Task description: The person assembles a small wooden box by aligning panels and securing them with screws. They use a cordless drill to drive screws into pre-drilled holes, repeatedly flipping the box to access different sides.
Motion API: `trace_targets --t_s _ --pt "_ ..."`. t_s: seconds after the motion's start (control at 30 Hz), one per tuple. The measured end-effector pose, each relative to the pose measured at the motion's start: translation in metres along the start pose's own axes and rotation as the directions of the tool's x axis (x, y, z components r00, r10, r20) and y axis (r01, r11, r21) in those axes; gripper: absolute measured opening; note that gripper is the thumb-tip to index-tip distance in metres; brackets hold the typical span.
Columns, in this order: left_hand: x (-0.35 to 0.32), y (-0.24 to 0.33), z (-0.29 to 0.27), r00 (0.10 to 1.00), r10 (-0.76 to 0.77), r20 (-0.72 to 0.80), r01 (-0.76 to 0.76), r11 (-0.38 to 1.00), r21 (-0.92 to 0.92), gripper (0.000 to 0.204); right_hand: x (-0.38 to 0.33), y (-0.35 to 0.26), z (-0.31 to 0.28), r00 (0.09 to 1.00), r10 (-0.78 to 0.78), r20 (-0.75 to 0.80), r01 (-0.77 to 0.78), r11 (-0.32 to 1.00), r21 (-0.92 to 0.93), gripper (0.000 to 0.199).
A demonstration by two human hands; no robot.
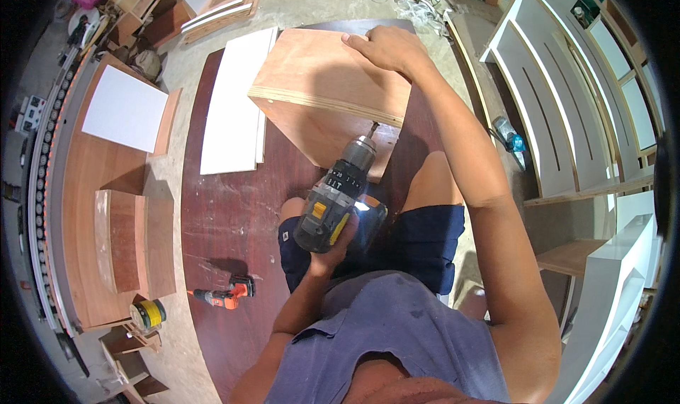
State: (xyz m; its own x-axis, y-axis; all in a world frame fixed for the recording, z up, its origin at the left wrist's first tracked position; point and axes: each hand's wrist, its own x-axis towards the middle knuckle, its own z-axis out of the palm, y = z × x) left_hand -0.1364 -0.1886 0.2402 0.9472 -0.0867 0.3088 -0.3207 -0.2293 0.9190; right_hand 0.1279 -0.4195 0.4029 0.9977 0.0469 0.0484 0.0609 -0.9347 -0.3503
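My left hand (338, 244) is wrapped round the grip of a black and yellow cordless drill (331, 205), whose lamp is lit. The drill points up and away from me. Its bit (373, 129) meets the near plywood edge of a wooden box (333, 64), close to the right corner; how deep it goes, I cannot tell. At the box's far right edge my right hand (386, 48) grips it, thumb on the top face and fingers over the edge. The box rests on a dark red-brown board (234, 220), in front of my knees.
White panels (237, 106) lie left of the box. A small orange and black drill (225, 295) lies at the board's left. A blue power tool (510, 142) sits right, by white cabinet frames (545, 85). Wooden pieces (134, 241) and a yellow-black spool (147, 314) stand left.
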Motion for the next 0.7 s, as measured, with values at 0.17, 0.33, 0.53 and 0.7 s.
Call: trace_targets --t_s 0.17,0.33,0.53,0.7 --pt "0.019 0.052 0.019 0.984 0.167 -0.067 -0.161 0.983 0.087 0.070 -0.003 -0.002 0.000 1.000 0.017 0.011 -0.016 1.000 -0.023 0.081" --pt "-0.014 0.018 0.024 0.996 -0.062 0.063 0.061 0.998 0.008 0.042 -0.006 -0.003 -0.003 1.000 0.000 -0.022 -0.001 1.000 -0.014 0.080" --pt "-0.014 0.022 0.031 0.996 0.054 0.071 -0.063 0.988 0.141 0.014 -0.008 -0.003 -0.004 0.999 -0.024 -0.022 0.024 1.000 -0.003 0.078" --pt "-0.011 0.028 0.042 0.994 -0.103 0.032 0.108 0.974 -0.200 0.025 -0.010 -0.004 -0.005 1.000 0.008 -0.012 -0.009 1.000 -0.021 0.077"
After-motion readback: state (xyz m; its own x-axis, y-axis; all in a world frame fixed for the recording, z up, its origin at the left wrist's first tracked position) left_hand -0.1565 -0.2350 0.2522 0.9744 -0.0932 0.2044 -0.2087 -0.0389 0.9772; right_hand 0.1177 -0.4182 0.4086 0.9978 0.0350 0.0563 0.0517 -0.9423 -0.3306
